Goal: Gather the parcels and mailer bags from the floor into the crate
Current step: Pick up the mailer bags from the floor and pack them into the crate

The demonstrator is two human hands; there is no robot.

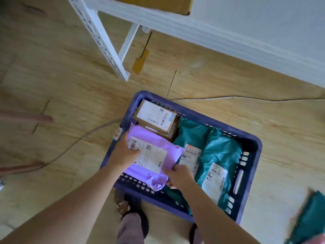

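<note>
Holding a lilac mailer bag (149, 136) over the near left part of the blue crate (253, 140), the person has both hands on it. The left grip (123, 152) clasps the bag's left edge, thumb pressed on the white shipping label (153, 157) and fingers tucked beneath. The right grip (179, 175) pinches the bag's near right corner, fingers curled round the crumpled plastic. The bag's near edge droops over the crate's near wall.

The crate stands on the wooden floor (61, 76). In its far left corner a cardboard parcel (155, 115) with a printed label lies tilted on top of a second brown box (173, 132), just beyond the lilac bag. The right half of the crate is filled with teal mailer bags (218, 147), each showing a white label; how many lie there cannot be told.

On the floor at the near right edge of the view, apart from the crate, lies another teal bag (309, 219), blurred and partly cut off. Far left of the crate stands a white perforated shelf frame (103, 41) carrying a cardboard box (158, 4). A thin cable (79, 140) runs across the floor to the left of the crate. The person's slippered feet show beside the crate's near wall.
</note>
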